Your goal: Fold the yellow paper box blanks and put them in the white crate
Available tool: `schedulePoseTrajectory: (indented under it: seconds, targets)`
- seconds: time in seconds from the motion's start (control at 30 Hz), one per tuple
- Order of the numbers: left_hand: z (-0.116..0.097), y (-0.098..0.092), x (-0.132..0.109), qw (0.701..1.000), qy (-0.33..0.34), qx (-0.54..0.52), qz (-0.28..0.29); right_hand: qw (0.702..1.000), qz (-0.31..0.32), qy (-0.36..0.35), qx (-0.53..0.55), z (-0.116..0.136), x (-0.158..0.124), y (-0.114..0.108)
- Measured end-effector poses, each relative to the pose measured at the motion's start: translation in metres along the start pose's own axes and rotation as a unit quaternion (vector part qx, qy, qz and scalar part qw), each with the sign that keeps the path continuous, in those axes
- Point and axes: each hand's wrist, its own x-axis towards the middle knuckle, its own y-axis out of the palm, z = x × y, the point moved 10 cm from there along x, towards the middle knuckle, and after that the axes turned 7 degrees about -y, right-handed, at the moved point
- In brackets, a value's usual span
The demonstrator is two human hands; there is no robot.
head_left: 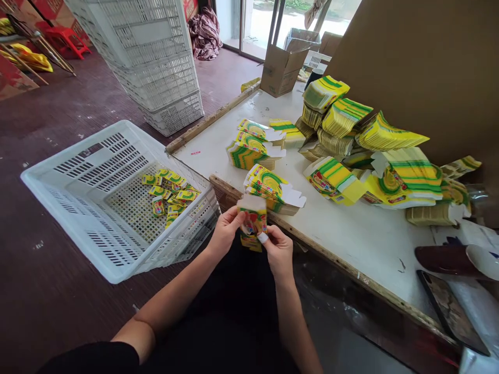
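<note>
Between my hands is a small printed carton (253,218), yellow, red and green, partly blurred. My left hand (226,231) pinches its left side near the upper edge. At its lower right, the fingers of my right hand (278,250) are closed on it; the thumb has a white covering. Just past the carton lies a stack of flat cartons (268,184) on the table's near edge, and another stack of flat cartons (251,150) sits behind it. To the left, several folded cartons (175,189) lie in a white plastic crate (89,228).
Piles of flat cartons (343,119) cover the right part of the white table (351,239), which has a raised wooden edge. Tall stacked crates (156,57) stand on the floor at left. A cardboard box (283,70) is at the far end; a tablet (448,306) lies near right.
</note>
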Motion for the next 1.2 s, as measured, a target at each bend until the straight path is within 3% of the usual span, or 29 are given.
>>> schedulePoseTrajectory:
  seconds: [0.1, 0.27, 0.37, 0.43, 0.5, 0.57, 0.67, 0.77, 0.93, 1.1, 1.2]
  targets:
    - [-0.016, -0.005, 0.000, 0.997, 0.034, 0.060, 0.020, 0.993, 0.054, -0.064, -0.086, 0.017, 0.001, -0.003]
    - [-0.040, 0.008, -0.011, 0.962, 0.044, 0.215, 0.165, 0.956, 0.068, -0.165, -0.232, 0.040, -0.004, -0.016]
    - [-0.039, 0.017, -0.019, 0.905, 0.062, 0.368, 0.204, 0.920, 0.104, -0.220, -0.308, 0.047, -0.013, -0.008]
    - [-0.025, 0.022, -0.023, 0.853, 0.057, 0.473, 0.213, 0.904, 0.131, -0.251, -0.319, 0.049, -0.020, 0.001]
    - [-0.008, 0.027, -0.026, 0.820, 0.043, 0.529, 0.214, 0.905, 0.111, -0.267, -0.311, 0.053, -0.024, 0.001]
    - [0.000, 0.028, -0.027, 0.817, 0.038, 0.542, 0.191, 0.926, 0.035, -0.249, -0.282, 0.053, -0.023, -0.013]
    - [-0.003, 0.031, -0.029, 0.826, 0.076, 0.537, 0.153, 0.971, -0.054, -0.158, -0.173, 0.032, -0.018, -0.032]
    - [-0.008, 0.037, -0.033, 0.828, 0.126, 0.526, 0.149, 0.998, -0.012, -0.039, -0.046, -0.004, -0.013, -0.017]
    - [-0.009, 0.048, -0.039, 0.820, 0.186, 0.513, 0.173, 0.993, 0.057, 0.080, 0.058, -0.031, -0.013, 0.015]
    - [-0.007, 0.046, -0.037, 0.822, 0.194, 0.514, 0.148, 0.989, 0.049, 0.083, 0.116, -0.027, -0.011, 0.015]
    - [0.004, 0.048, -0.033, 0.818, 0.155, 0.527, 0.168, 0.995, 0.065, 0.036, 0.068, -0.016, -0.013, 0.013]
